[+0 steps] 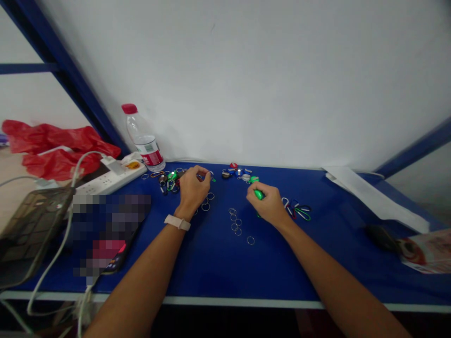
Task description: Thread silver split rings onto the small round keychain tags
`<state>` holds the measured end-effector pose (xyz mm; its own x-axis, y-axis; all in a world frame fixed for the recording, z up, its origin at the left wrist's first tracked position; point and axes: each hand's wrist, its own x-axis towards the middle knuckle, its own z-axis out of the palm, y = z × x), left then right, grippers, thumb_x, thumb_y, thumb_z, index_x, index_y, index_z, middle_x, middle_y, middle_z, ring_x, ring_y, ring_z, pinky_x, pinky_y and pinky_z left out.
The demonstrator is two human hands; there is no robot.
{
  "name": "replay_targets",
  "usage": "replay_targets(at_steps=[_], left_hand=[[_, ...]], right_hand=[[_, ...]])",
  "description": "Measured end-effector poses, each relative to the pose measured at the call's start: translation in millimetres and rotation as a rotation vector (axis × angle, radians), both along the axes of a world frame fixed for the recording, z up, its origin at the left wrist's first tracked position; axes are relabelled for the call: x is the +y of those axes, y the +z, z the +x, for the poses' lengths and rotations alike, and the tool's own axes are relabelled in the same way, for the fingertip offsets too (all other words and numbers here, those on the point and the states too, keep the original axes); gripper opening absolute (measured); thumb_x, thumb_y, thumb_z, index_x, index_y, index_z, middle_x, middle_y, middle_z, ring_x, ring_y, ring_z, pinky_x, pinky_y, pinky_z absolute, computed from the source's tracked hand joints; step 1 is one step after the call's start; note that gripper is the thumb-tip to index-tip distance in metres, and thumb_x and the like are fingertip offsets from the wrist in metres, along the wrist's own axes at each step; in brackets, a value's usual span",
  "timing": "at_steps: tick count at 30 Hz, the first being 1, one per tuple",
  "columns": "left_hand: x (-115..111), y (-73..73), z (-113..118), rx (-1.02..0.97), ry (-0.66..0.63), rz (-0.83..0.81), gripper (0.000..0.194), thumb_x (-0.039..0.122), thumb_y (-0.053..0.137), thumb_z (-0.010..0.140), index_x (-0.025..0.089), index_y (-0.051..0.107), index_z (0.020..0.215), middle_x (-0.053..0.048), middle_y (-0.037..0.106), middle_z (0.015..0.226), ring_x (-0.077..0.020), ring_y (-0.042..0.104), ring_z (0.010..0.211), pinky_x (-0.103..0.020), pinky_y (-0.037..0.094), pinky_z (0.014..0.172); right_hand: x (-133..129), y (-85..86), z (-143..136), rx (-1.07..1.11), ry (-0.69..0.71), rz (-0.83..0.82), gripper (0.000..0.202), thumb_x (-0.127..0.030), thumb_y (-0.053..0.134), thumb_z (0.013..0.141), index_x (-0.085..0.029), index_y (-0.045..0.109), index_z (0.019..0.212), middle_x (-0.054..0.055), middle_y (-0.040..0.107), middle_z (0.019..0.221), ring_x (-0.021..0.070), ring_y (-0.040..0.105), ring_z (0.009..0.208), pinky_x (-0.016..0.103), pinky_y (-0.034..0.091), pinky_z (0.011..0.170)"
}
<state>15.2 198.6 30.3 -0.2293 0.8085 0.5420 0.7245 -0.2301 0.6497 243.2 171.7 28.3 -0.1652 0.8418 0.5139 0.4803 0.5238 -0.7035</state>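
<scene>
My right hand [267,202] is closed round a small shiny green oval piece [259,194], whose exact kind I cannot tell. To its left, my left hand [193,190] is pinched, thumb and index finger bent toward each other. A thin metal loop with a green bit [213,179] shows at its fingertips; whether it is held I cannot make out. Split rings [206,206] lie beside my left hand, and several more split rings [234,217] lie between the hands. Carabiners [299,212] rest right of my right hand. Small coloured pieces [239,172] sit near the wall.
A heap of carabiners and key rings [169,180] lies behind my left hand. Farther left stand a water bottle [144,141], a power strip [105,180] and a phone [116,258] with cables. White paper [377,197] and a black mouse [382,238] are at right.
</scene>
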Motion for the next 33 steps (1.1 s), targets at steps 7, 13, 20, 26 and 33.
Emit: replay_targets(at_steps=[7, 13, 20, 26, 33], left_hand=[[-4, 1.9, 6, -0.015, -0.175, -0.003, 0.008, 0.024, 0.066, 0.082, 0.017, 0.068, 0.084, -0.003, 0.069, 0.082, -0.0121, 0.057, 0.065, -0.029, 0.046, 0.069], [-8, 1.5, 11, 0.074, -0.440, 0.028, 0.006, 0.021, 0.068, 0.082, 0.019, 0.070, 0.087, -0.002, 0.068, 0.086, -0.0112, 0.058, 0.071, -0.026, 0.047, 0.070], [-11, -0.5, 14, 0.071, -0.575, -0.029, 0.011, 0.017, 0.067, 0.080, 0.020, 0.072, 0.090, -0.001, 0.069, 0.089, -0.0106, 0.059, 0.073, -0.026, 0.047, 0.070], [-11, -1.4, 14, 0.087, -0.610, -0.058, 0.012, 0.019, 0.067, 0.081, 0.021, 0.073, 0.092, -0.002, 0.070, 0.091, -0.0114, 0.060, 0.075, -0.028, 0.048, 0.071], [-11, -2.3, 13, 0.123, -0.605, -0.065, 0.013, 0.021, 0.067, 0.081, 0.021, 0.072, 0.092, -0.002, 0.069, 0.093, -0.0118, 0.060, 0.075, -0.029, 0.049, 0.073]], right_hand=[[-1, 0.3, 0, -0.017, 0.013, -0.008, 0.021, -0.030, 0.052, 0.077, -0.014, 0.056, 0.064, 0.000, 0.053, 0.062, 0.0092, 0.046, 0.059, 0.024, 0.035, 0.060], [-1, 0.5, 0, -0.030, 0.002, -0.003, 0.022, -0.031, 0.051, 0.078, -0.014, 0.055, 0.064, 0.000, 0.052, 0.061, 0.0094, 0.046, 0.059, 0.024, 0.034, 0.060], [0, 0.0, 0, -0.045, 0.006, -0.004, 0.021, -0.030, 0.050, 0.077, -0.014, 0.055, 0.064, -0.001, 0.050, 0.060, 0.0088, 0.043, 0.057, 0.023, 0.033, 0.058], [1, -0.8, 0, -0.045, 0.012, 0.006, 0.020, -0.029, 0.051, 0.078, -0.014, 0.055, 0.064, 0.000, 0.052, 0.061, 0.0089, 0.045, 0.058, 0.023, 0.034, 0.059], [0, 0.7, 0, -0.041, 0.004, -0.011, 0.021, -0.030, 0.050, 0.078, -0.014, 0.056, 0.065, -0.001, 0.050, 0.059, 0.0091, 0.044, 0.057, 0.023, 0.033, 0.058]])
